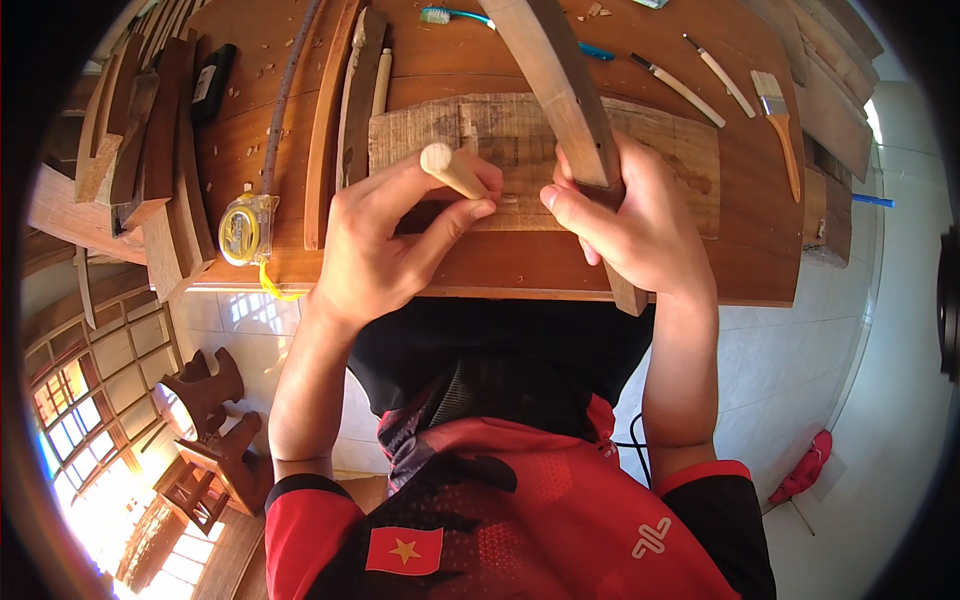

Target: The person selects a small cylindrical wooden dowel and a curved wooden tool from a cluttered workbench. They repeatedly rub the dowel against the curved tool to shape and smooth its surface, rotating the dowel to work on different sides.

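Observation:
In my left hand (385,240) is a pale round wooden handle (450,168), pinched between thumb and fingers and angled up from a rough wooden board (515,170); its lower end is hidden. My right hand (630,220) is closed around a long, brown wooden bar (560,80), which runs from beyond the top of the view down past the table's near edge, crossing the board at a slant. The board lies on the brown wooden table (480,270), just in front of my body, under both hands.
A yellow tape measure (242,230), dark bottle (212,85), metal ruler (285,100) and wooden strips (330,120) lie left, beside stacked offcuts (140,150). A toothbrush (445,16), white-handled tools (680,90) and a paintbrush (775,120) lie beyond and right. Carved wooden furniture (210,450) stands lower left.

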Demonstrator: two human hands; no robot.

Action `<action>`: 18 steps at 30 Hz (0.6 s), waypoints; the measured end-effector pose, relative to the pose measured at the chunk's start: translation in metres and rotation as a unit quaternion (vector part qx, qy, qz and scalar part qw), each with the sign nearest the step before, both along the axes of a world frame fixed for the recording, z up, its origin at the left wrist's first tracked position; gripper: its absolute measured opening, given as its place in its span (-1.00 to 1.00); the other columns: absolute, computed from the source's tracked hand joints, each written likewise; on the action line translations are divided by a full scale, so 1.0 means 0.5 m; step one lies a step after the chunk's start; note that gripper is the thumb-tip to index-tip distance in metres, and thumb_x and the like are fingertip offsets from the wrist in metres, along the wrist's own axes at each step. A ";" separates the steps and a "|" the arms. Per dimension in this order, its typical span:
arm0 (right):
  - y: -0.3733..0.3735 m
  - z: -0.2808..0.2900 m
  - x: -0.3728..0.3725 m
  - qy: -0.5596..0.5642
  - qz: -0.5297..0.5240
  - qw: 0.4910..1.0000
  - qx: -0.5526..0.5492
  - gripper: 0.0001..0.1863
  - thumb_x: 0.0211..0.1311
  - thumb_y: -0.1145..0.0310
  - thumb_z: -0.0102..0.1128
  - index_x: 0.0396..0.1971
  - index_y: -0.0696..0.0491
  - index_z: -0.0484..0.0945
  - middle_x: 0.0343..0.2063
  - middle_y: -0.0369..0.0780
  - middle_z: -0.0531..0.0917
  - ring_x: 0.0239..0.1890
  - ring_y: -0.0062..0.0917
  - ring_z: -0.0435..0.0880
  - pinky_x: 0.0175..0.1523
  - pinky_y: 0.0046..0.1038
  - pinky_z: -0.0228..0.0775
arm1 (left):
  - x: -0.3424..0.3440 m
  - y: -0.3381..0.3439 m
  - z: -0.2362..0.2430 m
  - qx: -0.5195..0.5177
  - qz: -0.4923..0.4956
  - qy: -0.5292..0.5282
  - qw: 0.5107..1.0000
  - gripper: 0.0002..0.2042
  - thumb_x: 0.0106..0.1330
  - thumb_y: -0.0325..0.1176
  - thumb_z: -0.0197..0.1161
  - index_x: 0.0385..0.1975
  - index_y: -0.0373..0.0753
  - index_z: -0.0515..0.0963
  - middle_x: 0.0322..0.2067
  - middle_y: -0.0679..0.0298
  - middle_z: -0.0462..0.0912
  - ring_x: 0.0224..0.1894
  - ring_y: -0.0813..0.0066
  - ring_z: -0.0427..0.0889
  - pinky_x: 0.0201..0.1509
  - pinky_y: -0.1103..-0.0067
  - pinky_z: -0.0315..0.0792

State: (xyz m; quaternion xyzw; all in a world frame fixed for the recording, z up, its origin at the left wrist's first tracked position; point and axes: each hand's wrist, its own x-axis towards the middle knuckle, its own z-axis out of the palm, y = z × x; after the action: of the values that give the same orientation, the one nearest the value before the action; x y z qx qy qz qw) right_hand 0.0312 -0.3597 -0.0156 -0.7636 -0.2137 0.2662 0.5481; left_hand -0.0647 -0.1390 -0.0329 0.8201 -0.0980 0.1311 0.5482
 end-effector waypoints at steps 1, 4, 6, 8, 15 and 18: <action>0.000 -0.001 0.000 -0.002 -0.001 1.000 0.001 -0.75 0.26 0.33 0.39 -0.42 0.07 0.45 -0.61 -0.42 0.43 -0.55 -0.70 0.36 -0.41 -0.47 0.24 | 0.000 0.002 -0.004 -0.005 -0.006 0.000 1.000 -0.93 0.35 -0.61 0.36 -0.22 -0.38 0.67 -0.20 0.10 0.80 -0.08 0.28 0.81 0.39 0.16 0.51; -0.002 -0.001 0.001 0.009 0.002 1.000 -0.002 -0.75 0.26 0.33 0.39 -0.41 0.08 0.46 -0.62 -0.42 0.42 -0.56 -0.70 0.35 -0.42 -0.47 0.23 | 0.005 0.007 -0.007 0.026 -0.021 -0.030 0.999 -0.92 0.35 -0.61 0.36 -0.21 -0.37 0.68 -0.21 0.10 0.80 -0.09 0.27 0.81 0.38 0.14 0.51; -0.002 -0.001 0.002 0.005 0.004 1.000 -0.002 -0.76 0.26 0.32 0.39 -0.39 0.09 0.48 -0.62 -0.42 0.42 -0.56 -0.71 0.35 -0.42 -0.48 0.23 | 0.005 0.006 -0.008 0.055 -0.023 -0.054 0.997 -0.92 0.34 -0.61 0.37 -0.22 -0.36 0.68 -0.22 0.11 0.80 -0.09 0.27 0.81 0.38 0.13 0.51; -0.001 0.000 0.001 0.005 0.005 1.000 0.001 -0.76 0.26 0.32 0.39 -0.37 0.09 0.49 -0.63 -0.43 0.41 -0.56 -0.71 0.35 -0.43 -0.48 0.23 | 0.003 0.003 -0.008 0.076 -0.020 -0.071 0.994 -0.92 0.33 -0.61 0.37 -0.22 -0.34 0.68 -0.22 0.12 0.81 -0.10 0.26 0.81 0.38 0.12 0.50; -0.001 0.008 0.003 0.016 0.010 1.000 -0.005 -0.79 0.26 0.33 0.38 -0.35 0.09 0.52 -0.62 -0.42 0.43 -0.55 -0.72 0.36 -0.43 -0.48 0.22 | 0.002 -0.003 0.017 0.036 0.003 0.032 0.999 -0.85 0.37 -0.63 0.34 -0.10 -0.39 0.63 -0.21 0.13 0.80 -0.10 0.31 0.81 0.40 0.17 0.49; 0.000 0.004 0.000 0.002 0.006 1.000 0.002 -0.79 0.26 0.32 0.38 -0.34 0.09 0.52 -0.62 -0.42 0.43 -0.55 -0.72 0.37 -0.42 -0.48 0.22 | -0.009 0.003 0.012 -0.038 0.012 0.085 0.996 -0.83 0.40 -0.62 0.32 -0.05 -0.43 0.61 -0.16 0.12 0.78 -0.10 0.35 0.81 0.27 0.30 0.55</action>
State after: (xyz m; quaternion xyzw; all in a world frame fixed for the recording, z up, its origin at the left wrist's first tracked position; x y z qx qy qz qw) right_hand 0.0314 -0.3597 -0.0139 -0.7605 -0.2175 0.2707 0.5487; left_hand -0.0691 -0.1373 -0.0267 0.8077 -0.0363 0.0705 0.5842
